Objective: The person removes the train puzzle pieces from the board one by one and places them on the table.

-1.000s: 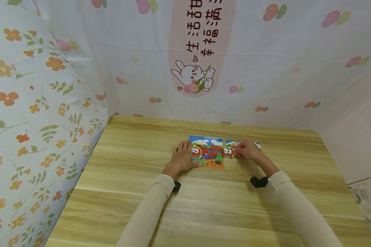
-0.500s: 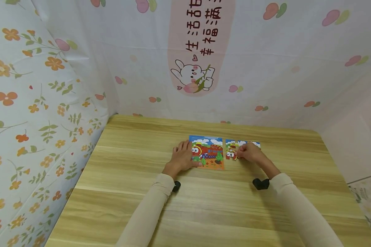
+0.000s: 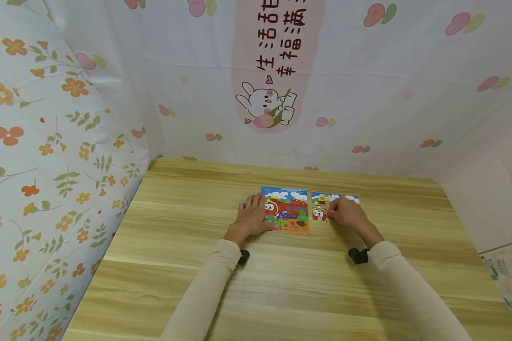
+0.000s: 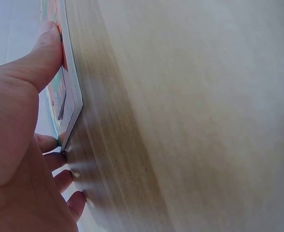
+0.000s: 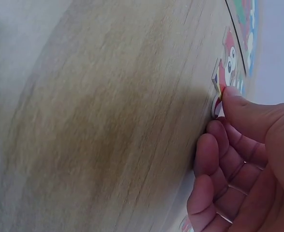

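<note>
A jigsaw puzzle board (image 3: 291, 223) printed with a red cartoon train lies flat on the table. My left hand (image 3: 251, 216) rests at its left side, thumb pressing on the front left corner and fingers spread along the edge. In the left wrist view, the thumb (image 4: 46, 50) lies on top of the board while fingertips touch the table. To the right of the board, my right hand (image 3: 349, 211) pinches a puzzle piece (image 3: 318, 213) showing the train's eyes between thumb and finger. In the right wrist view, that piece (image 5: 227, 67) is close to the tabletop.
Other puzzle pieces (image 3: 317, 195) with blue sky and white clouds lie just behind the pinched one, partly covered by the right hand. The wooden table (image 3: 281, 284) meets a printed cloth (image 3: 187, 109) at the back. Black wrist-worn devices (image 3: 358, 255) sit under the sleeves.
My right hand has drawn the eye piece slightly right and toward me, away from the board's right edge. It barely moves in the last half second. The left hand stays on the board.
</note>
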A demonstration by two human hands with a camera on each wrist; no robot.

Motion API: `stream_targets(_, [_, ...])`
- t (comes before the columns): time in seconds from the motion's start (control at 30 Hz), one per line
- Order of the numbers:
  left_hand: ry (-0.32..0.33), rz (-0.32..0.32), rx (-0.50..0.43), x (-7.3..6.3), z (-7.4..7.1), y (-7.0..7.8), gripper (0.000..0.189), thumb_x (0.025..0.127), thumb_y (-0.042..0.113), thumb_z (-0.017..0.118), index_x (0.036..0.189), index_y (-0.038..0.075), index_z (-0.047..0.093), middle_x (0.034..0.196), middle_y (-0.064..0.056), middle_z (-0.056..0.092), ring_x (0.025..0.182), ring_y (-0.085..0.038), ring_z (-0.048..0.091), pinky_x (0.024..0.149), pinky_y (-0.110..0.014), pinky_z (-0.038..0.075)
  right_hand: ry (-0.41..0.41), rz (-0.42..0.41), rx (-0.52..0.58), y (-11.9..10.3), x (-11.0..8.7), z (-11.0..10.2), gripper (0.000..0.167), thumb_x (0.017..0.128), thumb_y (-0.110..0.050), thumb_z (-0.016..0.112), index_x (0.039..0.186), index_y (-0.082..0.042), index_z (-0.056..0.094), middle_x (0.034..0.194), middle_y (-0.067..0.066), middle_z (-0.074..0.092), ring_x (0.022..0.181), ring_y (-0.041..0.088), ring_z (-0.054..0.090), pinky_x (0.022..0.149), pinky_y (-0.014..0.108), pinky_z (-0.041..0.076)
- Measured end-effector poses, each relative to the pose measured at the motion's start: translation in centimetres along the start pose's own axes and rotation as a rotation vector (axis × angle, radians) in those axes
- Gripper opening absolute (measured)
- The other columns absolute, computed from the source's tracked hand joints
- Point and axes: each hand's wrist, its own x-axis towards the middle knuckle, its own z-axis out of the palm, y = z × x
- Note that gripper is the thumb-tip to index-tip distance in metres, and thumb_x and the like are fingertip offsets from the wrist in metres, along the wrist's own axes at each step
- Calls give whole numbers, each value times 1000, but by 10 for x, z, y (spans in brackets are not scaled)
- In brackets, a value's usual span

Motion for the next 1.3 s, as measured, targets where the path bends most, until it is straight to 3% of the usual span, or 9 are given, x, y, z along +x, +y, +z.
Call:
stream_targets(0.53, [-11, -2, 3, 2, 0, 0, 106, 87, 64, 63, 160, 7, 11, 166, -13, 11, 152, -31, 12, 115, -51, 20, 14, 0, -32, -1, 2, -2, 29, 97, -30, 65, 79, -6, 62, 70, 2, 56, 63, 16, 47, 57, 29, 35])
stream_targets(0.8, [-15, -7, 7, 2, 0, -1, 106, 87, 65, 63, 160, 8, 11, 166, -12, 11, 152, -30, 12, 115, -51, 21, 27, -37, 45, -4, -4, -9, 32, 98, -27, 63, 72, -8, 59, 65, 0, 50, 59, 15, 43, 55, 28, 33])
stream_targets(1.1, [-14, -9, 1, 1, 0, -1, 106, 87, 64, 64, 160, 8, 11, 166, -12, 10, 152, -30, 11, 115, -51, 20, 10, -13, 92, -9, 2, -9, 30, 99, -29, 61, 79, -6, 62, 68, 1, 51, 63, 17, 45, 57, 29, 34])
stream_targets(1.3, [-12, -2, 4, 1, 0, -1, 106, 87, 64, 63, 160, 8, 11, 166, -12, 10, 152, -30, 12, 114, -50, 22, 9, -77, 116, -21, 4, -6, 31, 99, -29, 61, 79, -6, 60, 63, 0, 51, 58, 16, 44, 56, 30, 34])
